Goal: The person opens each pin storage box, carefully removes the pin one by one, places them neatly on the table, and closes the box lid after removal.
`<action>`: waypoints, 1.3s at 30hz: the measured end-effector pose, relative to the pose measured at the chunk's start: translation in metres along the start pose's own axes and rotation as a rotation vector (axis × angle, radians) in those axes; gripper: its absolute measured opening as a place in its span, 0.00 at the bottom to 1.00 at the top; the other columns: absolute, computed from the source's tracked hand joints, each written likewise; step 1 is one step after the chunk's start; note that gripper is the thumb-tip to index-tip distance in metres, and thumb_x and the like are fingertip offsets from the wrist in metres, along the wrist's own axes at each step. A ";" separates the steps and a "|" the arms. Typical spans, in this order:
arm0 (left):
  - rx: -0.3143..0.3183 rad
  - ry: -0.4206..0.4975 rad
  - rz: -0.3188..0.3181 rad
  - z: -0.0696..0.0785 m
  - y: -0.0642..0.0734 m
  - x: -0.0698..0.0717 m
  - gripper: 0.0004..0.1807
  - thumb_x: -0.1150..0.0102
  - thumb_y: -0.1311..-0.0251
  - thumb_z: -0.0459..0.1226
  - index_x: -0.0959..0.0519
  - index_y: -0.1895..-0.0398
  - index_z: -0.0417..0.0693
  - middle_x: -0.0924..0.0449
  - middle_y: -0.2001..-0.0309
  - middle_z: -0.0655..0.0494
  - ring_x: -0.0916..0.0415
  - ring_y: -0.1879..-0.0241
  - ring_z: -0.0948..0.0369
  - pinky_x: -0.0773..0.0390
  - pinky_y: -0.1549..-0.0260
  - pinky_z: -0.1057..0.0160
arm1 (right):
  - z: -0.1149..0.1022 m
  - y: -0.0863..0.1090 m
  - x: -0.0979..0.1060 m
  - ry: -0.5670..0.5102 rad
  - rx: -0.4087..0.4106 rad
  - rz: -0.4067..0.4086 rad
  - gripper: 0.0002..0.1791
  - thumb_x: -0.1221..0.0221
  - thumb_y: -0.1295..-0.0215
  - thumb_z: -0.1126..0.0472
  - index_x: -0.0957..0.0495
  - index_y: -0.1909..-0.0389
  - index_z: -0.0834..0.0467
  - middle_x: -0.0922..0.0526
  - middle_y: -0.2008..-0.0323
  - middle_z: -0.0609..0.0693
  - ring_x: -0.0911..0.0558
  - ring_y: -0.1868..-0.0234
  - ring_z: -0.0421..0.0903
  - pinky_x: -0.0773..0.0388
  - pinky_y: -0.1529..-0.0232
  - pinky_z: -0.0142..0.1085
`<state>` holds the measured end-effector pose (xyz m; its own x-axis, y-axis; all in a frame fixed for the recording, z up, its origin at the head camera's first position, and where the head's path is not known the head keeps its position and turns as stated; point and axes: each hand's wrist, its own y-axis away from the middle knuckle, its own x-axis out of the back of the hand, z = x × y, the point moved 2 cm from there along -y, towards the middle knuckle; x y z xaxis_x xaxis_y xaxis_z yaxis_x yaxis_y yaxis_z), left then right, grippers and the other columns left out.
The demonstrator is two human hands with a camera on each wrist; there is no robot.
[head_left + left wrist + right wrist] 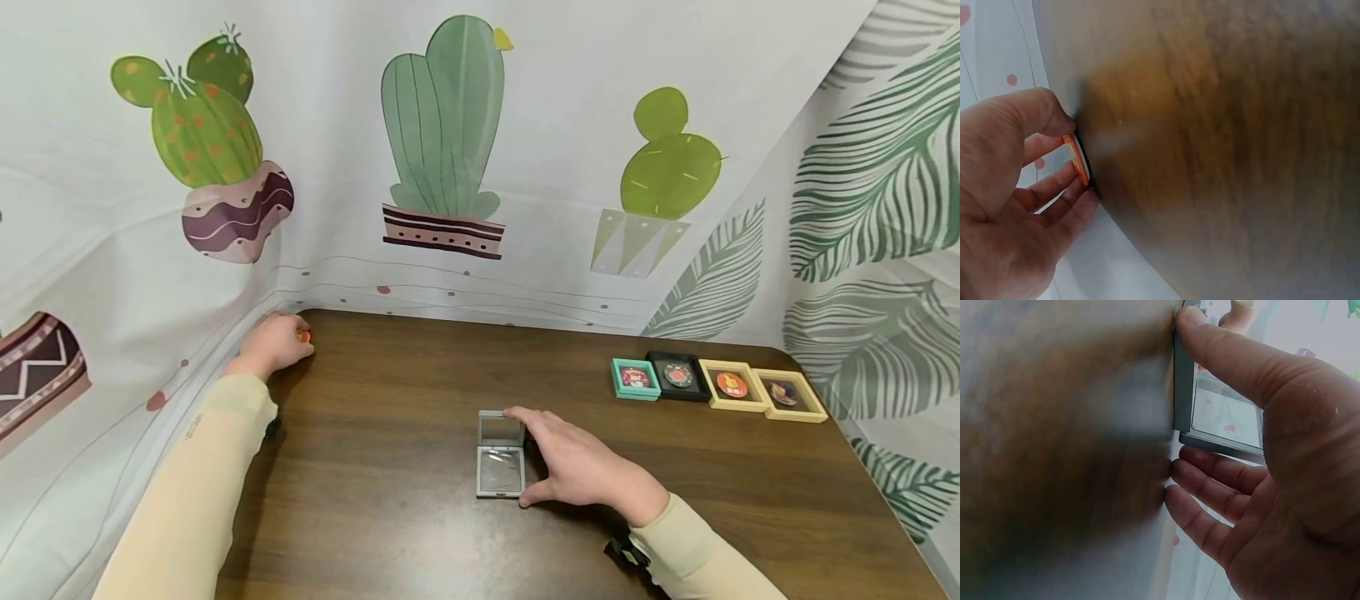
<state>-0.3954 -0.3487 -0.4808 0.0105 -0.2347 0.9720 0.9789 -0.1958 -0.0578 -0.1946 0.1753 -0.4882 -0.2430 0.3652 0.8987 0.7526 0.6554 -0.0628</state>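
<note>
At the table's far left corner my left hand (274, 343) has its thumb and fingers around a small round orange badge (303, 336). The left wrist view catches this badge (1077, 161) edge-on, at the tabletop, between the thumb and the fingertips. Mid-table stands a small grey display case (501, 472) with clear film in its base and its hinged lid raised. My right hand (581, 461) holds the case from its right side, thumb at the front corner and index finger at the lid's top. In the right wrist view the thumb overlaps the case's grey edge (1184, 394).
Four-sided cases with round badges stand in a row at the back right: a teal case (618, 385), a black case (656, 363) and two cream cases (707, 367). A printed cactus curtain (555, 275) borders the brown table (390, 400) at the back and left.
</note>
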 end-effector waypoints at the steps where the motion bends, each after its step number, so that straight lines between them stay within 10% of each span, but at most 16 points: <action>1: 0.000 0.003 0.001 0.000 0.000 0.000 0.27 0.33 0.40 0.39 0.16 0.41 0.29 0.15 0.48 0.30 0.24 0.43 0.31 0.26 0.39 0.35 | 0.000 0.000 0.000 0.001 -0.001 -0.001 0.68 0.13 0.48 0.41 0.44 0.13 0.53 0.23 0.29 0.54 0.23 0.29 0.48 0.22 0.30 0.50; 39: 0.014 0.035 -0.011 0.011 0.006 0.002 0.34 0.34 0.37 0.39 0.24 0.31 0.27 0.25 0.40 0.22 0.35 0.35 0.26 0.32 0.35 0.30 | 0.000 0.001 0.000 0.012 -0.003 -0.008 0.67 0.14 0.47 0.41 0.45 0.13 0.52 0.23 0.28 0.53 0.23 0.29 0.48 0.22 0.30 0.50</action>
<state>-0.3872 -0.3400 -0.4767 -0.0072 -0.2656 0.9641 0.9818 -0.1848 -0.0436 -0.1938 0.1755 -0.4881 -0.2418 0.3518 0.9043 0.7523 0.6565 -0.0543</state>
